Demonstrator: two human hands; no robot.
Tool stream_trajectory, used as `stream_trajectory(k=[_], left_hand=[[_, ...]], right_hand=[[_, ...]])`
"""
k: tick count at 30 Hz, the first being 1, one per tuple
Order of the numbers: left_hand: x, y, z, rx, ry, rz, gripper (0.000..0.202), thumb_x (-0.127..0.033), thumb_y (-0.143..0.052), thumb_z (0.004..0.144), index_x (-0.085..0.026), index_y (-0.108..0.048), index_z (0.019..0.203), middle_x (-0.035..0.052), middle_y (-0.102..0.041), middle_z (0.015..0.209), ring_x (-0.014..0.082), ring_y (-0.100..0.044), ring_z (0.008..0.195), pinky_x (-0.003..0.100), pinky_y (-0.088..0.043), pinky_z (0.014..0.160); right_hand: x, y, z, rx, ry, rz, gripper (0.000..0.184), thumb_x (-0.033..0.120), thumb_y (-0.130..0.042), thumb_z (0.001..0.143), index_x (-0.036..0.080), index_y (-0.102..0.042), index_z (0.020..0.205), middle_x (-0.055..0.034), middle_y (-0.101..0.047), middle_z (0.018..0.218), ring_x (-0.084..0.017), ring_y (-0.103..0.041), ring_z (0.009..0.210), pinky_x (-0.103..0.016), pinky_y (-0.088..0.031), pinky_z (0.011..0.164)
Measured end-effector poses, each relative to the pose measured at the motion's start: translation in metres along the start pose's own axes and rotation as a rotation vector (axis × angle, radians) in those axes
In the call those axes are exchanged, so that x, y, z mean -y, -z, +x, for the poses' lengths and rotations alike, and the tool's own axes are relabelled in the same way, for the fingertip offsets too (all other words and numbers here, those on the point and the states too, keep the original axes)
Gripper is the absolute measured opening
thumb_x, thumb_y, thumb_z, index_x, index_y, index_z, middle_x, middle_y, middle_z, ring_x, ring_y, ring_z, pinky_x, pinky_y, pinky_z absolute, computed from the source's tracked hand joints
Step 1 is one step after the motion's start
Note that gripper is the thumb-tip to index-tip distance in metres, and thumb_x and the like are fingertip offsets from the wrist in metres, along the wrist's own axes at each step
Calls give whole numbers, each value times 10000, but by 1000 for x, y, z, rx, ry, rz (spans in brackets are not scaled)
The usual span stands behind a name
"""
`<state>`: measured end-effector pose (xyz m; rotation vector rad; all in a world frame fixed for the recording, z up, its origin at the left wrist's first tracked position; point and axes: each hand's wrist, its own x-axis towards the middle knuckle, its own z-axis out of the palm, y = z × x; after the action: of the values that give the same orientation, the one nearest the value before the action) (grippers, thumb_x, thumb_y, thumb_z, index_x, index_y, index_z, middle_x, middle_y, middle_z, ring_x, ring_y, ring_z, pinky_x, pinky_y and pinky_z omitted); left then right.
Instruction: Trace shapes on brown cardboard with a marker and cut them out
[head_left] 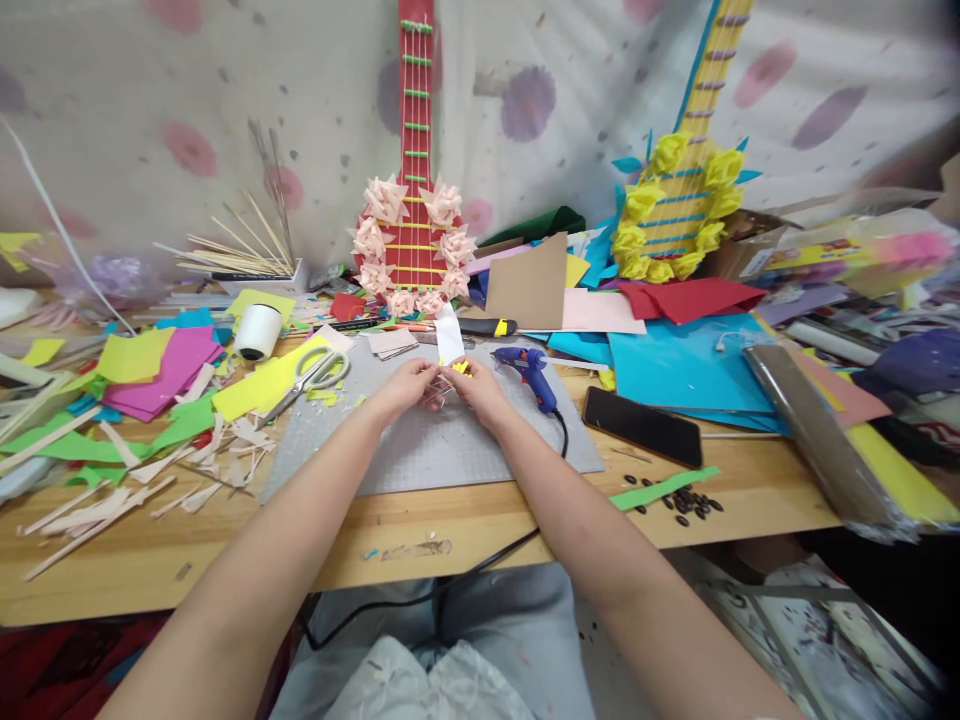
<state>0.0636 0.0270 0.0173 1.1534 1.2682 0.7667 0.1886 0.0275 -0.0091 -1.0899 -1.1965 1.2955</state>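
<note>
Both my hands meet over a grey cutting mat (450,450) on a wooden table. My left hand (409,387) and my right hand (476,392) pinch a small yellow paper piece (460,369) between their fingertips. A white paper strip (450,338) lies just behind them. To the right lies a blue hot glue gun (531,372) with its black cable running off the table edge. Scissors (315,375) with pale handles lie to the left on yellow paper.
A red paper guitar (412,210) with pink flowers and a yellow paper guitar (682,190) with yellow flowers lean on the back wall. A black phone (641,425), a white thread spool (257,331), coloured sheets, wood scraps and dark seeds (686,500) clutter the table.
</note>
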Motion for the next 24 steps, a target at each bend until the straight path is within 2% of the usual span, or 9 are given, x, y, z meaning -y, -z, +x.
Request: stream_trajectory(k=[3, 6, 9, 12, 14, 18, 21, 24], left_hand=[[4, 0, -1, -22, -25, 60, 125, -242, -466, 844, -160, -467, 750, -22, -564, 604, 66, -513, 445, 176, -388, 425], [6, -3, 1, -49, -17, 34, 145, -243, -476, 843, -155, -464, 729, -23, -554, 555, 62, -517, 460, 163, -389, 448], [5, -7, -2, -60, -9, -68, 134, -231, -481, 842, -158, -447, 735, -29, -552, 547, 70, -551, 489, 192, -442, 530], [4, -9, -6, -12, -6, -138, 73, -211, -491, 831, -174, -433, 808, -39, -555, 594, 87, -571, 487, 252, -482, 566], [4, -9, -8, 3, -44, -121, 47, -180, -485, 826, -173, -439, 831, -46, -540, 610, 67, -531, 442, 234, -468, 522], [8, -9, -7, -14, -129, -65, 65, -149, -479, 819, -161, -461, 758, -56, -494, 576, 29, -405, 381, 170, -357, 421], [9, -7, -6, 22, -100, -93, 116, -201, -465, 830, -158, -465, 722, -34, -530, 582, 37, -392, 385, 176, -322, 409], [8, -1, -8, 96, -13, -105, 191, -268, -441, 844, -144, -494, 709, 8, -570, 599, 48, -407, 404, 184, -309, 412]], right_hand=[[-5, 0, 2, -41, 33, -85, 210, 336, -636, 614, 181, -506, 669, 81, -469, 527, -47, -383, 452, -164, -300, 437], [-9, 0, 4, -75, 55, -115, 197, 326, -637, 609, 189, -511, 675, 66, -509, 585, -61, -439, 509, -166, -347, 471], [-11, 0, 6, -88, 82, -125, 197, 345, -632, 624, 199, -521, 699, 64, -518, 590, -68, -445, 520, -167, -347, 477], [-11, 2, 5, -99, 101, -159, 205, 360, -635, 632, 196, -540, 711, 59, -530, 587, -70, -445, 529, -168, -338, 492], [-9, 2, 5, -102, 109, -187, 211, 367, -637, 636, 192, -554, 719, 54, -542, 600, -70, -450, 542, -169, -338, 511], [-7, 2, 4, -69, 99, -190, 228, 416, -568, 702, 190, -540, 679, 60, -499, 535, -66, -404, 493, -172, -305, 484], [-8, 2, 4, -53, 106, -178, 260, 433, -529, 729, 191, -501, 639, 74, -441, 468, -64, -354, 442, -176, -273, 452], [-9, 2, 4, -44, 132, -190, 266, 438, -527, 727, 192, -488, 635, 79, -427, 461, -64, -350, 438, -179, -273, 455]])
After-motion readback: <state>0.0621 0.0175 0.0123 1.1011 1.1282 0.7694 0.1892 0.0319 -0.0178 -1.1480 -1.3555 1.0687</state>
